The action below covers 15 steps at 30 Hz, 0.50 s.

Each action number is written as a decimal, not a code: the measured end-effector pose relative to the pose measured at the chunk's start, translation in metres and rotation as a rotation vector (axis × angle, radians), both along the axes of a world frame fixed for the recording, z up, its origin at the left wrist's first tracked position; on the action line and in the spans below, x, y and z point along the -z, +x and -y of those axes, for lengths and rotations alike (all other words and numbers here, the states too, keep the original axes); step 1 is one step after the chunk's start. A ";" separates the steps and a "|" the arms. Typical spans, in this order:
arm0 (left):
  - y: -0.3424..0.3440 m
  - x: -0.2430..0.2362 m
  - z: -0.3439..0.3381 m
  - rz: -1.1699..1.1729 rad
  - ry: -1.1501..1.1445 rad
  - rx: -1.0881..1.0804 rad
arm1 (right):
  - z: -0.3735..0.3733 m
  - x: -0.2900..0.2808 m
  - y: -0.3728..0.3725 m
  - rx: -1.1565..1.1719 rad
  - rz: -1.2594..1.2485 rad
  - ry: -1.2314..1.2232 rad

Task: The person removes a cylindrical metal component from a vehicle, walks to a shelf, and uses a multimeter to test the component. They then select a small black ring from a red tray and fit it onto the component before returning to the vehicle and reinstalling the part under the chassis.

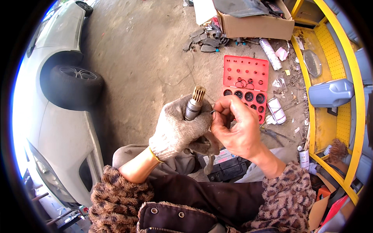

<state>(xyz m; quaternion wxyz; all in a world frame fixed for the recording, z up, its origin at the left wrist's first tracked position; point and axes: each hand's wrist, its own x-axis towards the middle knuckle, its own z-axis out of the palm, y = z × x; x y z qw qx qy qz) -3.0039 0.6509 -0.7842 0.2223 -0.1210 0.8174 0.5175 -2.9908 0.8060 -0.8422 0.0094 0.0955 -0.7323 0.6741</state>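
Note:
My left hand [173,128], in a dirty knitted glove, grips a metal cylindrical part [193,106] whose splined, brass-coloured end points up and away from me. Just right of it, my bare right hand [235,126] has thumb and forefinger pinched on a small thin dark item [213,112], too small to make out clearly. Beyond my hands, an open red case [245,62] lies on the ground, with black rings in round compartments. Below my hands, a black battery [225,169] sits by my legs, partly hidden.
A white car [44,128] stands at left. At back, a cardboard box [254,27] sits beside dark scrap pieces [210,42]. At right stand a yellow metal rack [361,128] and a grey jug [330,93]; spray cans [270,54] and a white cylindrical container [276,110] lie nearby.

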 end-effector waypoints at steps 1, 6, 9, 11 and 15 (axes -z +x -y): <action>0.000 0.001 -0.001 0.027 0.030 -0.018 | 0.001 0.002 0.000 0.031 -0.047 0.010; -0.001 -0.006 -0.003 0.063 0.021 -0.084 | 0.010 0.009 -0.002 0.138 -0.239 0.054; -0.002 -0.007 -0.002 0.061 0.017 -0.093 | 0.014 0.012 -0.004 0.161 -0.299 0.039; -0.002 -0.005 0.000 0.049 0.013 -0.085 | 0.014 0.014 -0.005 0.155 -0.307 0.030; -0.003 -0.002 0.002 0.000 -0.039 -0.053 | 0.014 0.014 -0.004 0.067 -0.161 -0.126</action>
